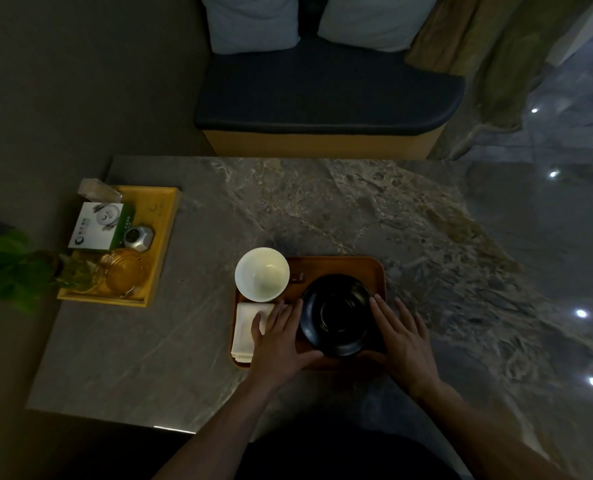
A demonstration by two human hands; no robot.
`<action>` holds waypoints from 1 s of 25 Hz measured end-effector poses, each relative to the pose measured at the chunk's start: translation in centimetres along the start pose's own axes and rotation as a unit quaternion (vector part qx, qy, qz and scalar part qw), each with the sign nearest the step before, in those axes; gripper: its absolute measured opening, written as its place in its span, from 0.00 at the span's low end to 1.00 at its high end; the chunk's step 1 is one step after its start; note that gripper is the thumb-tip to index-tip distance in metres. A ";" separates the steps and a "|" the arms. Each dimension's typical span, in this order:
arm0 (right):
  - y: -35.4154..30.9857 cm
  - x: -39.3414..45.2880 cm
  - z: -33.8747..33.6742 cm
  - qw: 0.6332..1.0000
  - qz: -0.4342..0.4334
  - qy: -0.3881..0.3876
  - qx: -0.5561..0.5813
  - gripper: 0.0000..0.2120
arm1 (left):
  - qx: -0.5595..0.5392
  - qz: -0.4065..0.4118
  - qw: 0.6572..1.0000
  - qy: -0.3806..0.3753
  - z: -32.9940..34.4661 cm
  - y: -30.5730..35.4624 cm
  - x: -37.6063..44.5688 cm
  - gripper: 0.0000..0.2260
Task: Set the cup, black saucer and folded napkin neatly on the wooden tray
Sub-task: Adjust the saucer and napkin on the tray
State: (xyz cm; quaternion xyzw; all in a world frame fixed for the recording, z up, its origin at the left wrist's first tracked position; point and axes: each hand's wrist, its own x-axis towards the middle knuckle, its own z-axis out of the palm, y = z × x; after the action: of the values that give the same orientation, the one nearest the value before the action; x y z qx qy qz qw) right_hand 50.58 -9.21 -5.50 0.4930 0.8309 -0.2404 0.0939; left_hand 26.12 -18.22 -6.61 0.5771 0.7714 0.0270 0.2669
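A brown wooden tray lies on the marble table near its front edge. The white cup stands at the tray's back left corner, overhanging the rim. In front of it lies the white folded napkin. The black saucer fills the tray's right half. My left hand rests flat against the saucer's left rim, partly over the napkin. My right hand touches the saucer's right rim with fingers spread. Both thumbs curl under the saucer's near edge.
A yellow tray at the table's left holds a white-and-green box, a glass ashtray and a small metal object. A green plant sits at far left. A dark cushioned bench stands beyond the table.
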 end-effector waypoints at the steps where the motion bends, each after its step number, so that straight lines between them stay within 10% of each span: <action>1: -0.1 0.0 0.1 1.000 0.000 0.000 0.001 0.49 | -0.005 0.001 1.000 0.001 -0.1 -0.1 0.0 0.46; 25: -0.6 0.4 -0.7 1.000 0.002 -0.026 0.007 0.48 | -0.001 -0.009 1.000 -0.005 -0.3 -0.3 0.2 0.46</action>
State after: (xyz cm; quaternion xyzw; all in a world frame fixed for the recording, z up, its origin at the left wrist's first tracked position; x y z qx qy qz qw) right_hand 49.93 -8.81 -4.85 0.4890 0.8253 -0.2588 0.1128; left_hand 25.66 -18.10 -6.49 0.5696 0.7755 0.0229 0.2716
